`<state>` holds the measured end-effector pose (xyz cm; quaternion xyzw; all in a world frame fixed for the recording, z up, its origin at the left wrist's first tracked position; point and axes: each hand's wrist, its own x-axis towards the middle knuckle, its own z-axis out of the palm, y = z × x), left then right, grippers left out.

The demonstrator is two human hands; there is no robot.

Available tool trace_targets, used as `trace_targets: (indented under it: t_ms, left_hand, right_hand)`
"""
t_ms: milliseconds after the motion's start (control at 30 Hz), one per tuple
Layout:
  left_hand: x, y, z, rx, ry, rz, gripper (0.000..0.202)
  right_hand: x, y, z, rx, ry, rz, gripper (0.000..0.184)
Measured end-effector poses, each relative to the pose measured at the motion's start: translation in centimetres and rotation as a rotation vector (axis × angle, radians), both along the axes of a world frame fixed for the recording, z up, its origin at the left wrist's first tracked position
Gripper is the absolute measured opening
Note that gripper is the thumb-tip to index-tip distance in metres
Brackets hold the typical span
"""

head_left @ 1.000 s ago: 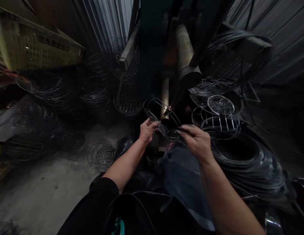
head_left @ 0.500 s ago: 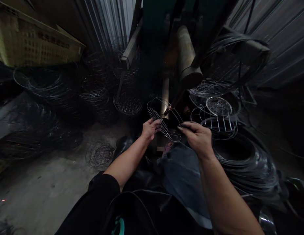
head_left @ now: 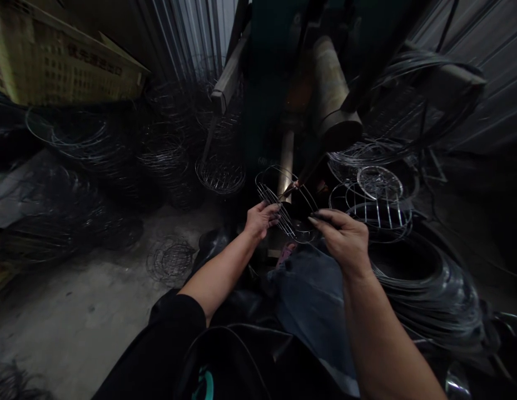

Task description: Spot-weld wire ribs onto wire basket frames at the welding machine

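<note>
Both my hands hold a small wire basket frame point(head_left: 283, 197) made of thin rings and ribs, tilted up in front of me. My left hand point(head_left: 261, 218) pinches its left ribs with curled fingers. My right hand point(head_left: 341, 234) grips its lower right ring between thumb and fingers. The frame's top rests against the pointed copper tip point(head_left: 298, 184) of a dark green welding machine point(head_left: 279, 83), just above a metal bar point(head_left: 286, 158). My knees in dark trousers lie below the frame.
Stacks of finished wire baskets point(head_left: 167, 155) fill the floor at the left, and one lies flat point(head_left: 170, 260) on the concrete. Coils of wire rings point(head_left: 425, 283) and ribbed frames point(head_left: 377, 208) pile at the right. A yellow crate point(head_left: 62, 66) stands back left before corrugated walls.
The view has drifted slightly; both hands and the frame sit a little further right and higher. The grip on the frame and its contact with the tip look the same.
</note>
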<state>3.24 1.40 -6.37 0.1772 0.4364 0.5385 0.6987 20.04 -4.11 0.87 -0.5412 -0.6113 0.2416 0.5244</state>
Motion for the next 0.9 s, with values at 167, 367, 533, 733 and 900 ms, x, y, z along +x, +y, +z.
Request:
trace_targets:
  t_ms: [167,367,533,733,900]
  left_hand:
    - [0.0,-0.3,0.3,-0.015,0.022,-0.016,0.038]
    - [0.2,-1.3,0.5,-0.053,0.022,-0.053,0.033]
    - [0.1,-1.5,0.8,-0.087,0.05,-0.057,0.029]
    - [0.1,-1.4,0.6,-0.104,0.058,-0.072,0.031]
    - [0.0,-1.5,0.7,-0.104,0.055,-0.089,0.032]
  right_hand:
    - [0.1,0.0,0.1,-0.015,0.003,-0.008,0.01]
    - [0.1,-0.7,0.5,-0.057,0.032,-0.022,0.017]
    - [0.1,-1.7,0.2,-0.071,0.167,-0.103,0.027]
    - [0.0,-2.5,0.1,-0.103,0.218,-0.205,0.033]
    - [0.2,-3.6,-0.1,-0.134,0.25,-0.258,0.033]
